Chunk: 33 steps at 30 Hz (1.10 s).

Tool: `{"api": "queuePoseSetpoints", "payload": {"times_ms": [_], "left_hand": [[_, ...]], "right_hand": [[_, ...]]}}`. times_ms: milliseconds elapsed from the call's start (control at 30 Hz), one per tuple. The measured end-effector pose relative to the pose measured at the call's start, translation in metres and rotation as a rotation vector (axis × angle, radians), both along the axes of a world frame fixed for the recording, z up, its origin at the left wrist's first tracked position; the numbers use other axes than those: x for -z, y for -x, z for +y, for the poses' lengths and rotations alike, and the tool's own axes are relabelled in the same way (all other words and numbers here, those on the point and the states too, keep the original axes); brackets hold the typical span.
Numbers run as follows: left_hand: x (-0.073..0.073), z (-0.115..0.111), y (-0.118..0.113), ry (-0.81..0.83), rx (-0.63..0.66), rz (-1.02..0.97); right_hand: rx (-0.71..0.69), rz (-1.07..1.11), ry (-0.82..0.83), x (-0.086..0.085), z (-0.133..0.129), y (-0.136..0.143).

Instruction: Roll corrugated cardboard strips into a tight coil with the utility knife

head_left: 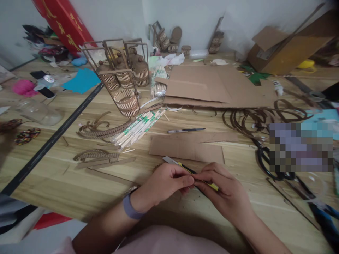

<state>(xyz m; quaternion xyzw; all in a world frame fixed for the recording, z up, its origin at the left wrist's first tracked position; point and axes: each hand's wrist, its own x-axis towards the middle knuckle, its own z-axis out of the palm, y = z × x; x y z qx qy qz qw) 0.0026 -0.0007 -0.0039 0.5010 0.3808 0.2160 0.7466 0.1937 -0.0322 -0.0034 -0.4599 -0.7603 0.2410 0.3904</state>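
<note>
"Yellow and black, that cutter (186, 168)! Where is it?"

"It is on the near side of the table (106, 197), down by the two hands. Its flat grey blade pokes out past the left hand (169, 180). I can't tell if a hand grips it or is just over it."

"What are the fingers doing?"

"The left thumb and finger are pinched shut. The right hand (225, 187) is pinched shut too, and the tips meet in the middle. Maybe they have a tiny thing, but it is too hidden to tell."

"What's on the left wrist?"

"A purple band (132, 208) and a watch (131, 190)."

"What is close to the blade?"

"A flat bit of cardboard (185, 150), just past it. Then comes a dark pen (185, 130), lying down."

"And to the left?"

"Bendy brown strips (99, 155), and thin sticks (140, 128) in clear and green wrap. Behind the sticks is a round, stripy basket (127, 102) with a tall handle. More baskets (140, 72) with lids stand behind it."

"And to the right?"

"Big black scissors (265, 165), with curly brown loops (238, 120) behind them."

"What's at the back?"

"A big cardboard sheet (201, 84) lies flat. A blue sheet (81, 81) is far left, near a red box (66, 24)."
</note>
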Motion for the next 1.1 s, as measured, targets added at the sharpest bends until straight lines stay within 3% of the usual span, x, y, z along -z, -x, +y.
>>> {"api": "queuePoseSetpoints", "payload": {"times_ms": [533, 733, 900, 1100], "left_hand": [[-0.0071, -0.003, -0.0015, -0.129, -0.001, 0.149], [-0.0085, -0.0055, -0.0017, -0.262, -0.078, 0.165], [-0.0082, -0.0046, 0.0001, -0.206, -0.071, 0.169], [-0.0051, -0.0042, -0.0013, -0.091, -0.06, 0.103]], "right_hand": [[-0.036, 0.003, -0.037, 0.0002, 0.0017, 0.0008], [0.001, -0.014, -0.014, 0.0044, 0.0008, 0.0002], [-0.064, 0.001, -0.061, 0.0042, 0.001, 0.0006], [-0.04, -0.016, -0.116, 0.0018, -0.0013, -0.0008]]}}
